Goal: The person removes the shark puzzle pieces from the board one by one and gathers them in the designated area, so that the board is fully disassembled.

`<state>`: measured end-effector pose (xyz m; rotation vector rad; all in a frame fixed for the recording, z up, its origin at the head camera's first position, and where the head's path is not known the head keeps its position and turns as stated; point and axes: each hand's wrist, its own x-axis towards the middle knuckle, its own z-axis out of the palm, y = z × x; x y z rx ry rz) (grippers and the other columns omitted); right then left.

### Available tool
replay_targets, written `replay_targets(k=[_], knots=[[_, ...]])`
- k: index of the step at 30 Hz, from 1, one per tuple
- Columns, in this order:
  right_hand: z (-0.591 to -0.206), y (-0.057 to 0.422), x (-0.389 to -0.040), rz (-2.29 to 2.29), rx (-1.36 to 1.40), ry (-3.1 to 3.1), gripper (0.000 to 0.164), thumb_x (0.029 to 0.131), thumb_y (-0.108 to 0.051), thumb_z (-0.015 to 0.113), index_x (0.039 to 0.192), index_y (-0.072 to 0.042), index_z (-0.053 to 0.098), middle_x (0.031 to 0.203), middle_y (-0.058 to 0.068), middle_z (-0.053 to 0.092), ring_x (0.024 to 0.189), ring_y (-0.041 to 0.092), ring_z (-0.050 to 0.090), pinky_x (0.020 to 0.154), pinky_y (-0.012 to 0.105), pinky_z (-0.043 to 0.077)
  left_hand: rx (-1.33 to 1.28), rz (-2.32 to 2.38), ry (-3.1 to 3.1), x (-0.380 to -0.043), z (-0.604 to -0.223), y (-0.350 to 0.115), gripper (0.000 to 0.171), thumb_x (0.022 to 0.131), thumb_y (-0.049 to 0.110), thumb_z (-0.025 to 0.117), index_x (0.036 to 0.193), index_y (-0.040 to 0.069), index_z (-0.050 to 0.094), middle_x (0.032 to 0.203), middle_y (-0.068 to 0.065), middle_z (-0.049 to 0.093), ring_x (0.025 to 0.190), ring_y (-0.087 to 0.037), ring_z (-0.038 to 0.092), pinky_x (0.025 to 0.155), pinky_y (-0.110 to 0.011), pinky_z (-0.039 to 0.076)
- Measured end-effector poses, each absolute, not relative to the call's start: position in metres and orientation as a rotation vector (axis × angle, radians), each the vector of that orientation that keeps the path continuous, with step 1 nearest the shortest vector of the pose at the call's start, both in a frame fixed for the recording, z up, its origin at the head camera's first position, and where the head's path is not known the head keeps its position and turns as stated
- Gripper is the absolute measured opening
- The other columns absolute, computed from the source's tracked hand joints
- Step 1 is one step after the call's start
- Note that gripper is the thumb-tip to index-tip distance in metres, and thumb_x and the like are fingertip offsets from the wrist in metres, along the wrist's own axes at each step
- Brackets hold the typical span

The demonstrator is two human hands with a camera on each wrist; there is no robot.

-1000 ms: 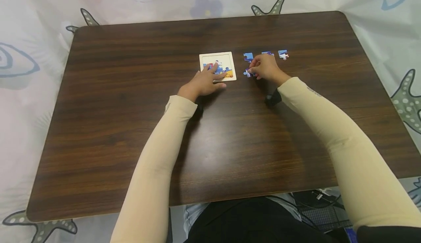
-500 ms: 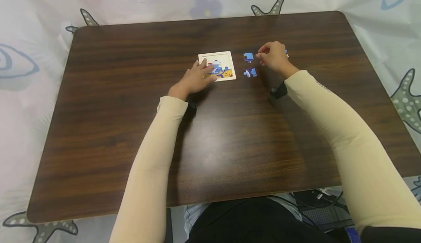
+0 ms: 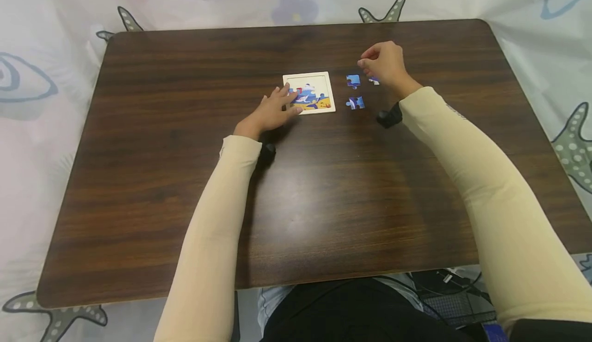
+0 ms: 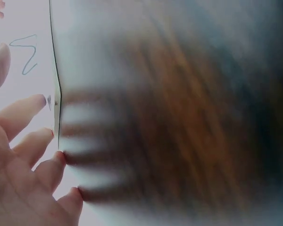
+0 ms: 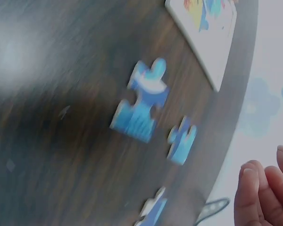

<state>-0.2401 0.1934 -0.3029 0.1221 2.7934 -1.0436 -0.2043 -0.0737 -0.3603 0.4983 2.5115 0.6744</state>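
A square puzzle board (image 3: 309,93) with a pale wooden border lies near the table's middle, its lower part filled with a colourful picture. My left hand (image 3: 267,112) rests at its left side with spread fingers, the fingertips over the border. My right hand (image 3: 385,68) hovers above the table, right of the board. In the right wrist view its bent fingers (image 5: 249,188) stand apart from the thumb, and no piece shows between them. Below it lie loose blue puzzle pieces: one nearer (image 3: 355,103), one farther (image 3: 353,81), and one partly hidden by the hand (image 3: 373,81).
A dark wood-grain table (image 3: 185,177) with rounded corners bears everything. Behind and beside it hangs a pale printed curtain (image 3: 203,2). Dark cables (image 3: 430,306) hang under the front edge. The left wrist view is blurred and washed out.
My right hand has moved away from the nearer pieces, up and farther back. My left hand has shifted left from the picture to the board's left border.
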Motion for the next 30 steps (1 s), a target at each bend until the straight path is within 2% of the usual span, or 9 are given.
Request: replay_targets(k=[7,10,18,25,30], knots=[[-0.304,0.166,-0.241,-0.913,-0.081,2.814,0.031,0.093,-0.019,0.059,0.116,0.001,0.065,0.106,0.014,0.067,0.066,0.0,0.053,0.061,0.012,0.043,0.481,0.652,2.498,-0.204,-0.358,-0.071,0.062,0.1,0.043,0.037,0.153,0.017,0.016,0.162,-0.007,-0.006,0.151,-0.031,-0.007,0.121,-0.055,-0.005],[-0.308,0.155,-0.241,-0.868,-0.179,2.808,0.03,0.092,-0.015,0.06,0.115,0.003,0.065,0.113,0.02,0.066,0.077,0.008,0.054,0.068,0.017,0.042,0.468,0.619,2.491,-0.205,-0.358,-0.071,0.061,0.101,0.044,0.034,0.153,0.019,0.014,0.162,-0.006,-0.007,0.151,-0.032,-0.008,0.12,-0.055,-0.006],[-0.321,0.124,-0.242,-0.729,-0.354,2.74,0.033,0.091,-0.011,0.061,0.118,0.007,0.062,0.116,0.024,0.064,0.102,0.03,0.056,0.093,0.038,0.047,0.457,0.546,2.453,-0.207,-0.356,-0.069,0.061,0.101,0.05,0.024,0.153,0.023,0.008,0.162,-0.004,-0.013,0.15,-0.032,-0.013,0.119,-0.057,-0.007],[-0.33,0.108,-0.244,-0.625,-0.402,2.688,0.04,0.091,-0.012,0.061,0.125,0.008,0.056,0.123,0.023,0.061,0.112,0.033,0.057,0.102,0.041,0.046,0.462,0.551,2.438,-0.205,-0.356,-0.067,0.061,0.101,0.051,0.022,0.153,0.023,0.006,0.161,-0.003,-0.017,0.15,-0.031,-0.016,0.119,-0.056,-0.01],[-0.334,0.103,-0.244,-0.518,-0.378,2.69,0.043,0.09,-0.018,0.063,0.126,0.004,0.057,0.12,0.019,0.062,0.105,0.029,0.056,0.101,0.04,0.047,0.471,0.561,2.443,-0.203,-0.357,-0.065,0.062,0.101,0.052,0.023,0.153,0.024,0.007,0.161,-0.002,-0.017,0.149,-0.03,-0.016,0.119,-0.056,-0.01]])
